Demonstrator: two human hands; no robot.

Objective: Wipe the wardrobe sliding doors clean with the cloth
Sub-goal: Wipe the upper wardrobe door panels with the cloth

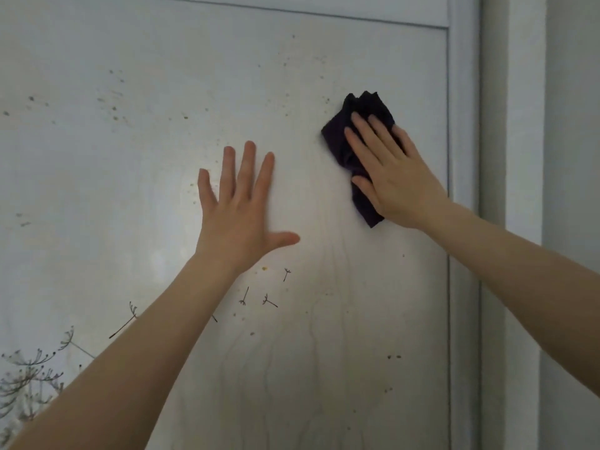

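A: Speckled pale sliding door (136, 196), upper right: dark cloth (367, 108) pressed flat beneath the right hand (397, 180), fingers straight.
B: Left hand (240, 216) spread, braced on the panel. Cloth looks soft and light; best palmed mid-fold.

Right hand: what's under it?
A dark cloth, pressed by the right hand flat against the door panel. Its folds show above the fingers and below the palm. The cloth's middle and any marks on the door behind it are covered.
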